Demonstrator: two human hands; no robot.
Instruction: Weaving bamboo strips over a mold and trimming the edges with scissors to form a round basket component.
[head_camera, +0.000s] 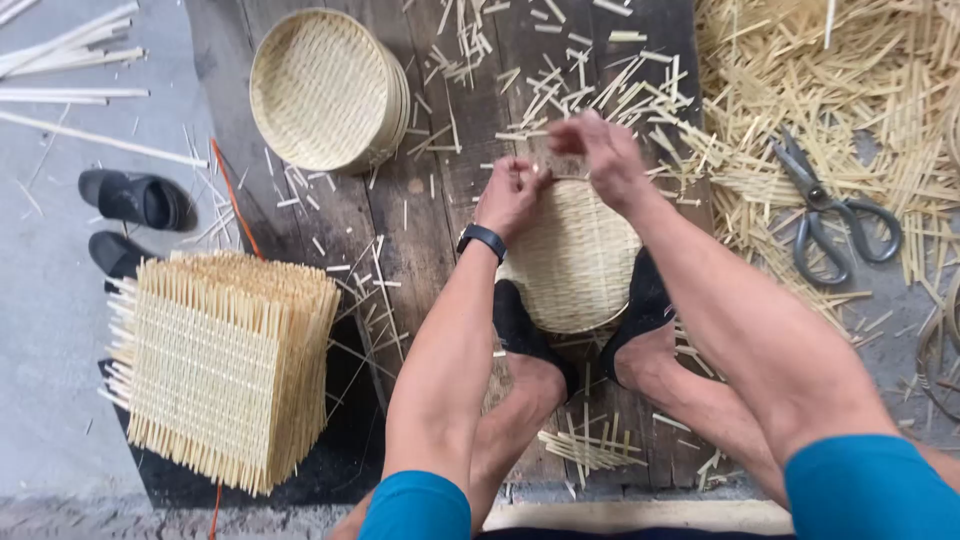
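The far rim of the tray (572, 262) is pinched by the left hand (510, 195) and right hand (603, 158); shears (832, 215) lie well to the right.

Left hand (510, 195) fingers curled, right hand (603, 155) pinching just beside it, forearms stretched forward

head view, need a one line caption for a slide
Both hands, left hand and right hand, work the far rim of a round woven bamboo tray pinned between two feet.
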